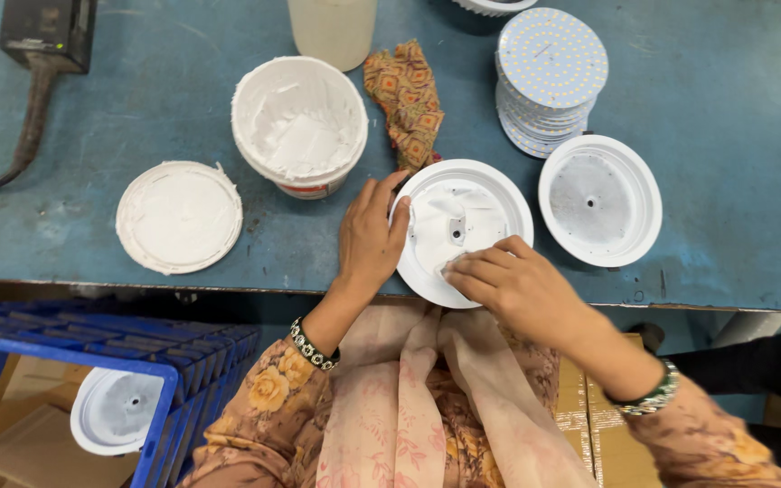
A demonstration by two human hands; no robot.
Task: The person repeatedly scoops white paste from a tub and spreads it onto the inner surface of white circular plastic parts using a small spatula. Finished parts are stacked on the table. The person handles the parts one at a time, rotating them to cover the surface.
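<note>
Blue and scuffed, the counter runs to a near edge just below the hands, and its widest bare stretches are seen at the far right and between the lid and the black device at the upper left. A white round housing is set at that near edge, slightly overhanging it. Its left rim is gripped by the left hand, fingers curled over the edge. The right hand is laid inside the housing's near side, fingertips pinched on a small white wad pressed against the pasted floor. A second housing is placed just beside it on the right, a stack of LED discs behind that. A tub of white paste, its lid and a patterned cloth are ranged to the left and behind.
</note>
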